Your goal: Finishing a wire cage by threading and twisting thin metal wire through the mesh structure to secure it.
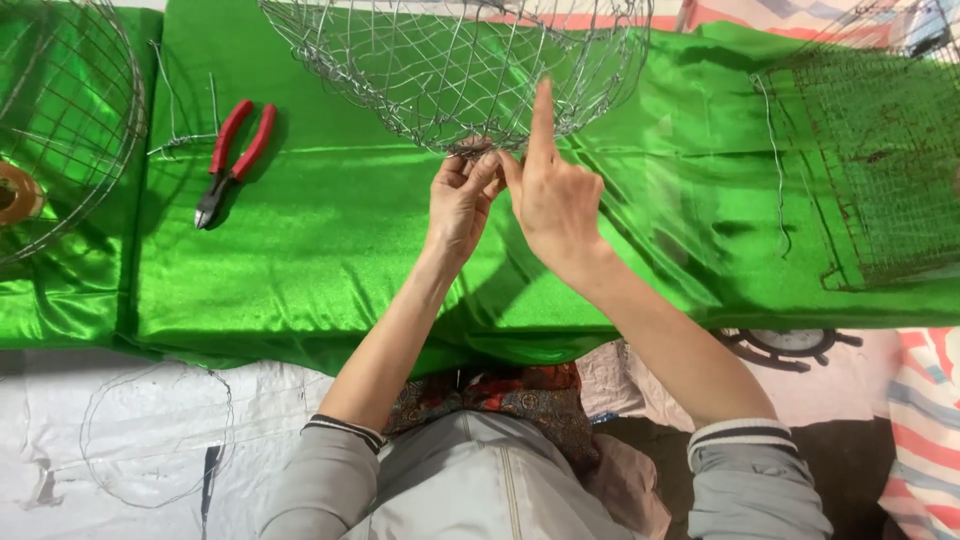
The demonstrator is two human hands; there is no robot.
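Head view, looking down over both forearms, grey sleeves with striped cuffs pushed up.

Wire basket (455, 70): round, woven from thin silvery wire in an open diamond mesh. It sits at the top centre of the frame on the green satin cloth (330, 250); its far part is cut off by the frame edge. Near rim faces the person.

Left hand (462, 200): raised to the basket's near rim, fingers curled together and pinched at the wire there. Whether a separate loose strand is held I cannot tell; the wire is too fine.

Right hand (555, 195): just beside the left, touching it at the fingertips. Index finger straight and pointing up along the mesh, pressed against the basket wall; thumb and remaining fingers folded in at the rim, closed on the wire.

Surroundings: red-handled pliers (232, 160) lie on the cloth well to the left of the hands, jaws pointing toward the person, next to a few bent wire offcuts (180, 140). A second round wire frame (70, 120) sits at the far left edge. A flat rectangular piece of darker, rusty mesh (880, 150) lies at the right, with one loose wire strand (778, 170) just beside it. Lower left, a thin wire ring (155, 435) rests on a white sheet.
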